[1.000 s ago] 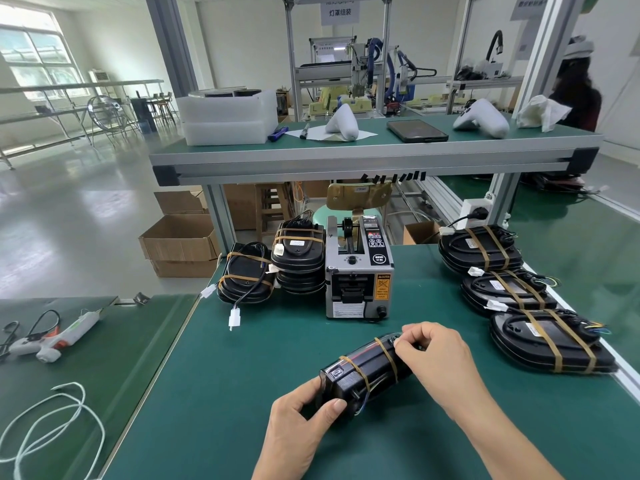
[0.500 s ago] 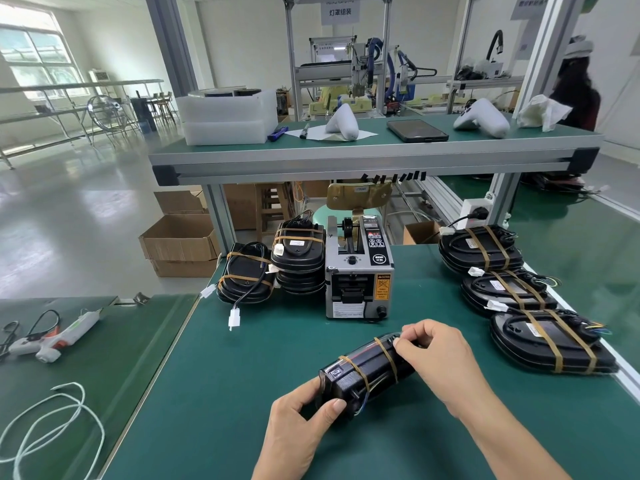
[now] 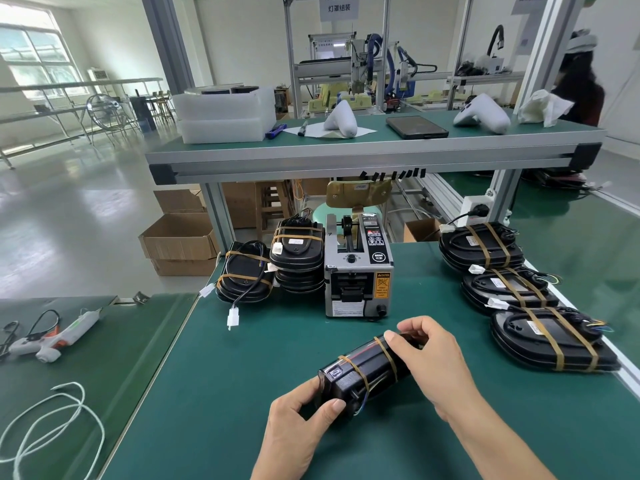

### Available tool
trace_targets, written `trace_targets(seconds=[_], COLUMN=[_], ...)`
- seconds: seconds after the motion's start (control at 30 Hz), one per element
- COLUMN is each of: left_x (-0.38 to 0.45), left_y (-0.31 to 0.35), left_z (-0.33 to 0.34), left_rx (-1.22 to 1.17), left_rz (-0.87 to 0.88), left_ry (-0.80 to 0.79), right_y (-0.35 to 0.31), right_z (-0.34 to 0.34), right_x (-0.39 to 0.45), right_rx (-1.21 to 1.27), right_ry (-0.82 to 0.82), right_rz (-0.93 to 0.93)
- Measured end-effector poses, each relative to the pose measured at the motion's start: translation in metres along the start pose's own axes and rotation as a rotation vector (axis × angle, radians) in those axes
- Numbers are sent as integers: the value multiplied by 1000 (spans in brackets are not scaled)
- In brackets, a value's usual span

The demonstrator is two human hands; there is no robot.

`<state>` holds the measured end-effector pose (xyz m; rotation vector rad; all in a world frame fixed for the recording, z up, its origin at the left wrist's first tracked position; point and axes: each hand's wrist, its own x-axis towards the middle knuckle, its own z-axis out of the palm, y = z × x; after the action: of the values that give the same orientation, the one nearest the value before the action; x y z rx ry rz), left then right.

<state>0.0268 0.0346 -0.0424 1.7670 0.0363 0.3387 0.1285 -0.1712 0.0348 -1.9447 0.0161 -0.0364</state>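
On the green mat (image 3: 214,393), the left hand (image 3: 298,415) gripped the near end of the black, rubber-banded plastic bundle (image 3: 363,370), the right hand (image 3: 433,362) curled over its far end: rigid, glossy, probably light, so both ends looked the safest hold.

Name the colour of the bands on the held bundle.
Tan bands on the bundle; head view shows best.

Both bare forearms reach in from the lower edge. The left hand (image 3: 298,424) curls round the near end of the black bundle (image 3: 363,374), with its thumb pressed on the side. The right hand (image 3: 438,362) arches palm-down over the far end, its thumb and bent fingers gripping there.
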Motion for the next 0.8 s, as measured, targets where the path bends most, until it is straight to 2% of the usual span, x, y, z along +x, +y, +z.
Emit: trace_targets(seconds=[0.43,0.67,0.8], left_x=[-1,0,0], left_y=[4,4,3], left_z=[0,0,-2], left_rx=[23,34,49], left_rz=[15,27,30], left_ry=[-4,5,5], right_y=[13,26,18], right_z=[7,-14,-15], right_x=[3,11,11], right_rx=[32,-156,-250], right_ry=[77,-311,-391], right_rz=[-12,-109,-207])
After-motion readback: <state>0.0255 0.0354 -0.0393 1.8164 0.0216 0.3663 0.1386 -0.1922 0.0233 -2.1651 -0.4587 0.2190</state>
